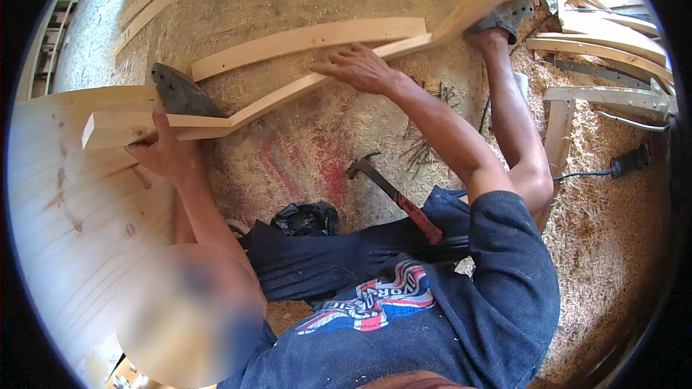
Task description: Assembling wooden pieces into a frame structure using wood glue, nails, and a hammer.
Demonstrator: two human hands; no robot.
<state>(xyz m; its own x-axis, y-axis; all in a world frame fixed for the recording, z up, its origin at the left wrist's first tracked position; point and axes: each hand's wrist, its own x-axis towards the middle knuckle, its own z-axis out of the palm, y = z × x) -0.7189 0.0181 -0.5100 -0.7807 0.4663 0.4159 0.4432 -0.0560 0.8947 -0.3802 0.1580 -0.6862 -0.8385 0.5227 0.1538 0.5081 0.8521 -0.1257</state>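
Observation:
A long pale wooden frame (277, 99) of angled pieces stretches across in front of me from the left to the far right. My left hand (164, 150) grips it near its left end, with fingers around the wood. On the middle bar lies my right hand (360, 70), its fingers stretched out over the wood. A claw hammer (396, 198) with a red-and-black handle is below the right forearm, its grip end against my dark clothing. Several loose nails (418, 155) are scattered on the floor beside that forearm. Behind the bar lies a curved wooden piece (288, 43).
At the left stands a broad wooden panel (86, 202). A black plastic bag (310, 220) sits between my legs. More curved strips (169, 0) lie at the far left, with stacked wood (605, 50) at the far right. Shavings (602, 245) cover the right-hand floor, near a black corded plug (631, 162).

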